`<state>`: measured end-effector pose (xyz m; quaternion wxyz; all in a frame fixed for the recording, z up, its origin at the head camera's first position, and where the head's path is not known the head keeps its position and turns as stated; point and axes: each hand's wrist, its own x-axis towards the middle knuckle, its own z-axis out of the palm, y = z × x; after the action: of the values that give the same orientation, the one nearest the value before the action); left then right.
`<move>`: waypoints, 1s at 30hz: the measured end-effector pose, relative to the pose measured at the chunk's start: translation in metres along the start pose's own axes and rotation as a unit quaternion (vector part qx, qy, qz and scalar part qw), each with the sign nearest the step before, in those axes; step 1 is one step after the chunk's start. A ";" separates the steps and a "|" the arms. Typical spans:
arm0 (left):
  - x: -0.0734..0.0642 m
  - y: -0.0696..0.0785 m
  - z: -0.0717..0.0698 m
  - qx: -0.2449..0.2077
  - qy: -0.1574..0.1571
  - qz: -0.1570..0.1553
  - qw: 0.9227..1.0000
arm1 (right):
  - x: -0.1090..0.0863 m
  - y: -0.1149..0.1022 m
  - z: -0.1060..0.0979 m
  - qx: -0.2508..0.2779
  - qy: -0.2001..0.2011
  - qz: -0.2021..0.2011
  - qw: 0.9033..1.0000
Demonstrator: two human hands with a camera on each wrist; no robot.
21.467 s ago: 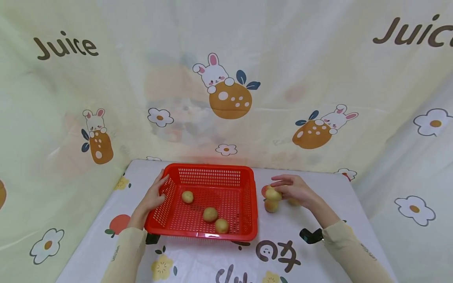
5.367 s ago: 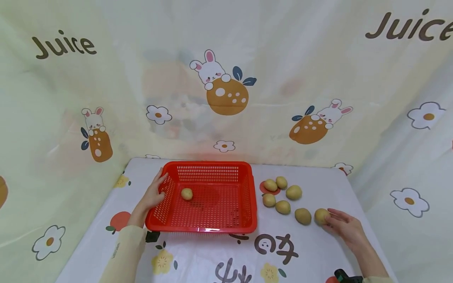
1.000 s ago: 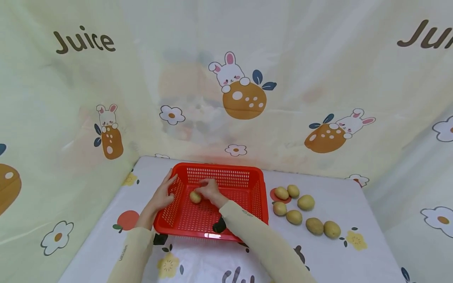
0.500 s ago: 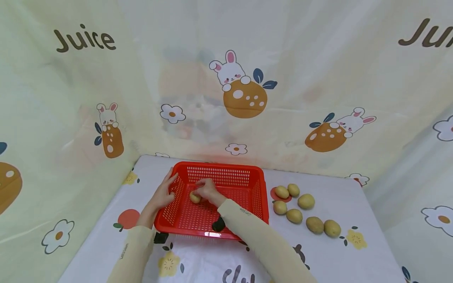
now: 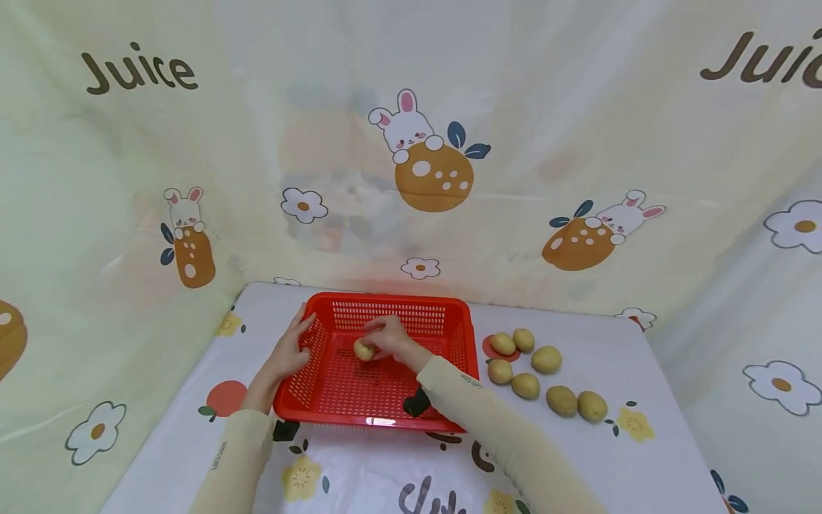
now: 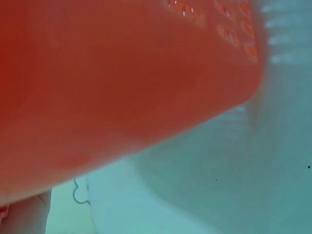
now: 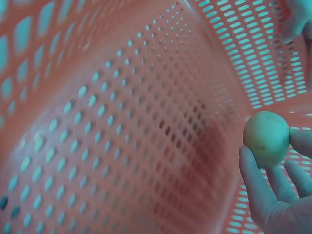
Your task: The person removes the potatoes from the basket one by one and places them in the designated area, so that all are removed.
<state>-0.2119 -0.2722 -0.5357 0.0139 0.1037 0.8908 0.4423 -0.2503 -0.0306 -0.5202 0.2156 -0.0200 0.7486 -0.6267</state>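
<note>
A red perforated plastic basket (image 5: pixel 324 416) stands on the table. My left hand (image 5: pixel 289 357) grips its left rim, thumb on the inner side; in the left wrist view the basket wall hides most of that hand. Over the basket, my right hand (image 5: pixel 393 339) pinches a potato (image 5: pixel 363 349) between thumb and fingers. The right wrist view shows this potato (image 7: pixel 265 139) held above the perforated floor, with a shadow beneath. No other potato shows inside the basket.
Several potatoes (image 5: pixel 546 360) lie loosely grouped on the table right of the basket. The white patterned cloth (image 5: pixel 610 464) covers the table. A printed curtain (image 5: pixel 514 235) rises behind. Black wrist devices (image 5: pixel 416 402) sit at both cuffs.
More potatoes lay in the basket at first; they have since moved to the table on the right. In the last half second my right hand has lifted the remaining potato slightly rightward.
</note>
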 end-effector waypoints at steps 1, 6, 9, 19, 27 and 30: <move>0.000 0.000 0.000 0.001 0.000 -0.003 1.000 | -0.002 -0.003 -0.004 0.004 -0.002 -0.002 1.000; 0.000 0.000 -0.002 0.004 0.000 -0.006 1.000 | -0.016 -0.014 -0.021 0.022 -0.015 -0.017 0.999; -0.001 0.001 -0.002 -0.005 -0.001 -0.008 1.000 | -0.028 -0.019 -0.033 0.028 -0.018 -0.021 0.999; -0.006 0.004 -0.003 -0.015 -0.001 -0.003 1.000 | -0.065 -0.021 -0.076 -0.014 0.020 -0.030 0.999; -0.005 0.010 -0.002 -0.027 -0.014 -0.014 0.999 | -0.089 -0.012 -0.107 -0.015 0.057 -0.038 0.998; -0.004 0.010 -0.001 -0.020 -0.015 -0.011 1.000 | -0.100 -0.010 -0.119 -0.012 0.065 -0.026 0.997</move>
<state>-0.2065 -0.2677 -0.5277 0.0340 0.0997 0.8825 0.4584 -0.2029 0.1077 -0.4666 0.1497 -0.0007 0.7677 -0.6231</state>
